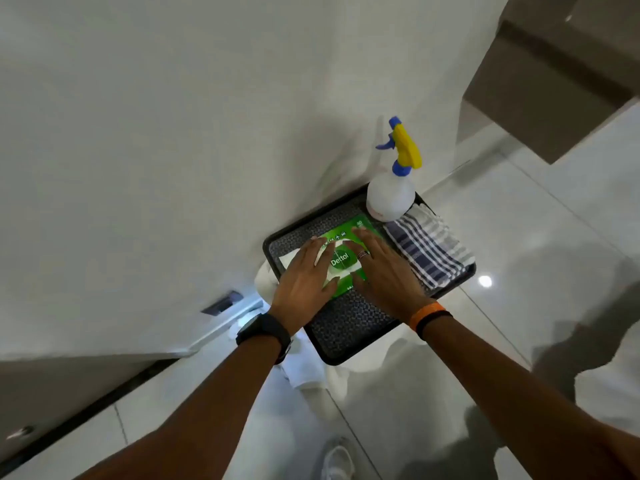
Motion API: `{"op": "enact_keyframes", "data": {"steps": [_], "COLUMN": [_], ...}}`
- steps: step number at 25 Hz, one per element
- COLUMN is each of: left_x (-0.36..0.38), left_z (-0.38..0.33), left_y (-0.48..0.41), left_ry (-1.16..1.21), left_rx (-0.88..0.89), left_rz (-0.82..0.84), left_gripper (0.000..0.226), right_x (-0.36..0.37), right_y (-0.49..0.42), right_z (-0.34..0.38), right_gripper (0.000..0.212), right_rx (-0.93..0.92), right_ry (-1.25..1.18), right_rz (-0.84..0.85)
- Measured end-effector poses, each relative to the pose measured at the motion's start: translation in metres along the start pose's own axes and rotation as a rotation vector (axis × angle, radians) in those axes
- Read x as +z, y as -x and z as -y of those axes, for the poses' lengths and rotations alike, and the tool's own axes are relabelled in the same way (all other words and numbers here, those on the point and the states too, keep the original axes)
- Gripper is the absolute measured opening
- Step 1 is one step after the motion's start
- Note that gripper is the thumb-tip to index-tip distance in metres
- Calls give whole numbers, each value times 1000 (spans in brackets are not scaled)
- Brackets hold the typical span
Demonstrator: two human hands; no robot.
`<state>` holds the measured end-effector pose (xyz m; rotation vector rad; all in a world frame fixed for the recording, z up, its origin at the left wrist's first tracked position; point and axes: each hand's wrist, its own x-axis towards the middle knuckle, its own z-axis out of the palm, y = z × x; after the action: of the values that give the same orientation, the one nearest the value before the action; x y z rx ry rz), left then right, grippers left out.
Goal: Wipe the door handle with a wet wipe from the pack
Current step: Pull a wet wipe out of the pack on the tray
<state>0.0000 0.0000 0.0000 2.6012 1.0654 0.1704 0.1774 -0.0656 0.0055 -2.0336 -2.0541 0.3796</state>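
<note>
A green Dettol wet wipe pack (341,259) lies flat on a black tray (349,327) on a white stool. My left hand (304,275) rests palm down on the pack's left side, fingers spread. My right hand (381,271) lies flat on the pack's right side, a ring on one finger. Neither hand has closed around the pack. A white piece shows under my left fingers at the pack's left edge. The door handle (19,433) glints at the lower left edge, on the door.
A white spray bottle (391,195) with a yellow and blue trigger stands at the tray's far corner. A striped folded cloth (427,249) lies on the tray's right side. A white wall rises to the left, glossy floor tiles (519,237) to the right.
</note>
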Motion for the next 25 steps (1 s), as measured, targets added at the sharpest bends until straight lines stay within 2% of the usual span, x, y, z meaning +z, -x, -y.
{"op": "enact_keyframes", "data": {"steps": [6,12,15,17,21,25], "left_x": [37,50,55,57,57,50], "left_z": [6,13,17,18,21,20], "left_y": [-19,-17,-16,-16,-17,-18], "left_ry": [81,93,71,56,102,120], "left_rx": [-122,-83,-48,-34,-51,-52], "left_rz": [40,-96,-131,-145,-131,-133], "left_gripper": [59,43,41,41,48,43], "right_x": [39,61,64,65,64,62], "right_y": [-12,-5,-5,-4,-9,-4], "right_z": [-24,-41,-49,-49,-46,-42], "right_gripper": [55,48,50,50,49,46], "right_rx": [-13,-150,-206,-218,-175,-176], "right_ry": [-21,102,159,187,116,80], "right_rz": [54,-134,-154,-141,-240,-237]}}
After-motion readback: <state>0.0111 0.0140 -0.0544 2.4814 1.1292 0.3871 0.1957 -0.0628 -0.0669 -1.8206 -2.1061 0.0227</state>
